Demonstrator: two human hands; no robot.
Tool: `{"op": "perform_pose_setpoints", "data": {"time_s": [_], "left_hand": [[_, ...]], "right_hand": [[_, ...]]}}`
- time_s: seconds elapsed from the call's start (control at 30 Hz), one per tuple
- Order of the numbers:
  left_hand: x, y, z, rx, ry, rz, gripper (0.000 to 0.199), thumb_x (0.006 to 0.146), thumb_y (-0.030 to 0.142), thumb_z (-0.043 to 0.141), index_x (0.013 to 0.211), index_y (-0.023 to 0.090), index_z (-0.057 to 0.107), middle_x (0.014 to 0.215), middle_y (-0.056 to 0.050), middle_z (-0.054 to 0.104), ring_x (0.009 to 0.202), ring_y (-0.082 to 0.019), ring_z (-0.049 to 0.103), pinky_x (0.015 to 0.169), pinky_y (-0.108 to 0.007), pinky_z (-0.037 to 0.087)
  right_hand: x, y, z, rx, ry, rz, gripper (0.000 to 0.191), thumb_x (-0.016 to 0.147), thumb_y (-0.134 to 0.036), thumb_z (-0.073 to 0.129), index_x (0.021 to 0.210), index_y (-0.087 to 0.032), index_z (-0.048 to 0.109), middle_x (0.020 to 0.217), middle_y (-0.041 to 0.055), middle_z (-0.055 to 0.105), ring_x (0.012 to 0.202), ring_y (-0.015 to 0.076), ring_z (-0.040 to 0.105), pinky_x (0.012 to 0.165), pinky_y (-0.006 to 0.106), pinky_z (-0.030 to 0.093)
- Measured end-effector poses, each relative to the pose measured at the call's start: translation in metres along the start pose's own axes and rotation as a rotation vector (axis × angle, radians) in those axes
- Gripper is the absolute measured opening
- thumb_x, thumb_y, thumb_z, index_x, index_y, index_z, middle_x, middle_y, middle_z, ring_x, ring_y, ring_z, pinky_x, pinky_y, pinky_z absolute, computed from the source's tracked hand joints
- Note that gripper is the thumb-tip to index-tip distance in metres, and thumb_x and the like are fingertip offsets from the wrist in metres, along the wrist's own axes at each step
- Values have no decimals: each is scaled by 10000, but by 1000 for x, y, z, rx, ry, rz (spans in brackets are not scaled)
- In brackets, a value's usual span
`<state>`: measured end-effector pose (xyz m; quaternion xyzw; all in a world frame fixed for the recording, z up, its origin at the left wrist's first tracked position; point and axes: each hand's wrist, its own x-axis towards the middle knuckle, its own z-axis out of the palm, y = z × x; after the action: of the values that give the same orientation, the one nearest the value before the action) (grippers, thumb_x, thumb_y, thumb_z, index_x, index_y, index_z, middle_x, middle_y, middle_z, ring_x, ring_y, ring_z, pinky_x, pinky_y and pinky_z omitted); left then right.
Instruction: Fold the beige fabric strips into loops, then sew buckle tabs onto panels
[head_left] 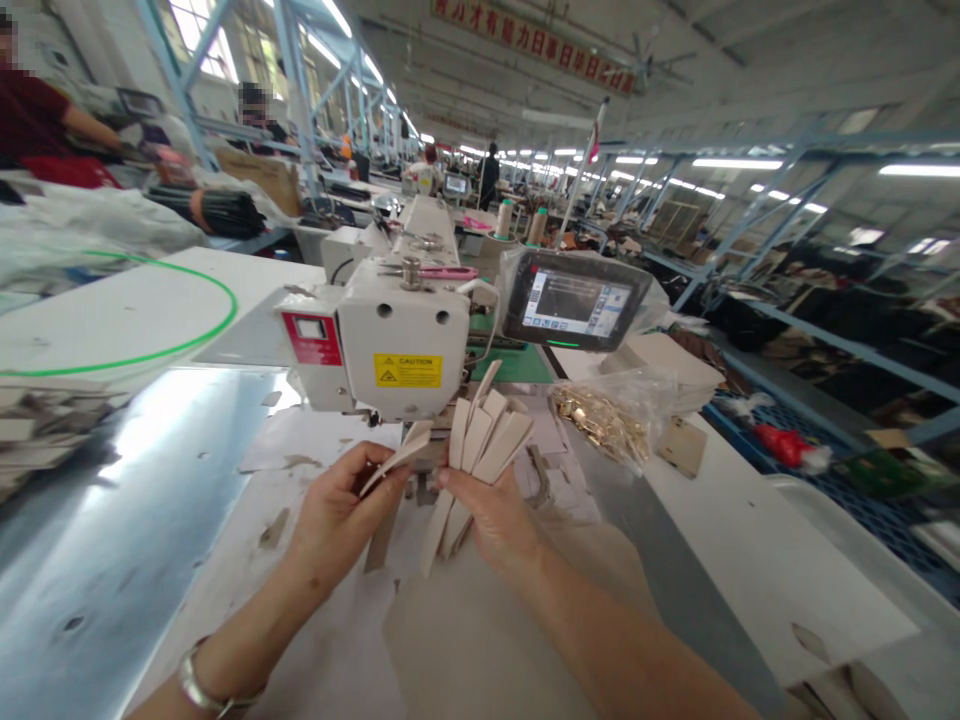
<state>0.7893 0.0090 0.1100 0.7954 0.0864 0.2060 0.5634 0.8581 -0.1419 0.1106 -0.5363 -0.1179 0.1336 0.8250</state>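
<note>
**Left hand** [341, 520]: fingers pressed together, pinching a single strip [397, 458] against the thumb; a metal bracelet [202, 680] circles the wrist.

**Right hand** [487, 515]: thumb and fingers closed on a bunch of strips [487, 440], pinched near mid-length, ends fanned above and below the grip.

**Strips:** cream, flat, narrow, tapered to blunt points; surface smooth, possibly leather, though the material cannot be confirmed.

**Position:** held just apart, above the white work table [750, 540], directly in front of the sewing machine head [397, 340].

**Right of hands:** clear plastic bag [611, 415] of small gold-coloured metal parts, lying on the table; touchscreen control panel [574, 300] above it.

**Left of hands:** green cord loop [142, 335] on a white sheet.

**Background:** seated co-worker [45, 120] at upper left, beyond long rows of factory workstations.
</note>
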Motion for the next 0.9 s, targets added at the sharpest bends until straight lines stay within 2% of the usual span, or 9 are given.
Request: {"op": "perform_pose_setpoints", "data": {"time_s": [0.07, 0.17, 0.27, 0.43, 0.53, 0.6, 0.73, 0.8, 0.9], "left_hand": [[-1, 1, 2, 36, 44, 38, 234, 833, 432, 672, 798, 206, 620, 676, 25, 617, 617, -128, 538, 588, -230, 431], [-4, 7, 5, 72, 1, 162, 134, 842, 326, 646, 785, 208, 673, 707, 12, 637, 655, -131, 586, 624, -226, 475], [-4, 14, 7, 65, -61, 263, 128, 859, 286, 622, 839, 216, 726, 839, -22, 698, 771, -150, 661, 720, -236, 536], [-6, 20, 7, 69, -191, 235, 226, 918, 310, 559, 1034, 226, 734, 1127, -93, 710, 1015, -215, 688, 923, -329, 565], [-11, 19, 10, 12, -200, 239, 282, 948, 320, 493, 1121, 222, 694, 1225, -114, 665, 1135, -237, 644, 1011, -368, 527], [-14, 17, 13, -55, -181, 125, 304, 962, 363, 466, 1155, 219, 650, 1195, -104, 664, 1070, -227, 648, 937, -356, 552], [-15, 16, 14, -134, -135, -203, 329, 981, 451, 422, 1203, 227, 513, 999, -47, 662, 781, -172, 615, 672, -285, 547], [-12, 17, 14, -108, -103, -132, 333, 994, 462, 396, 1203, 223, 494, 1041, -60, 655, 849, -187, 614, 772, -330, 561], [-9, 17, 17, -22, -67, 112, 369, 1025, 448, 339, 1208, 202, 546, 1236, -113, 595, 1179, -233, 558, 1066, -418, 470]], "right_hand": [[-3, 1, 1, 10, -47, 10, 237, 637, -256, 871, 850, -208, 776, 840, 10, 749, 779, 182, 668, 763, 294, 558], [-6, -1, 4, 39, -136, -16, 292, 660, -267, 884, 929, -229, 777, 934, 10, 764, 896, 201, 692, 894, 329, 559], [-7, -6, 4, 26, -174, -35, 275, 675, -306, 891, 905, -224, 765, 908, 10, 757, 875, 200, 695, 892, 331, 566], [-4, -10, 4, 9, -115, -23, 321, 627, -344, 923, 871, -211, 763, 887, 36, 756, 850, 220, 700, 866, 354, 583], [-5, -11, 8, 8, -91, -20, 363, 577, -335, 942, 869, -219, 761, 895, 39, 759, 845, 230, 702, 875, 382, 586], [-6, -11, 10, -16, -89, -35, 324, 611, -335, 916, 860, -210, 751, 894, 42, 757, 847, 232, 698, 879, 395, 585], [-9, -13, 11, -49, -94, -44, 265, 662, -277, 848, 885, -184, 739, 892, 46, 751, 873, 231, 686, 868, 386, 580], [-9, -12, 10, -62, -123, -38, 277, 664, -252, 820, 921, -184, 742, 904, 43, 749, 883, 229, 682, 869, 377, 574], [-9, -11, 11, -114, -174, -55, 264, 671, -234, 778, 931, -208, 737, 913, 21, 735, 864, 210, 666, 846, 349, 569]]}}
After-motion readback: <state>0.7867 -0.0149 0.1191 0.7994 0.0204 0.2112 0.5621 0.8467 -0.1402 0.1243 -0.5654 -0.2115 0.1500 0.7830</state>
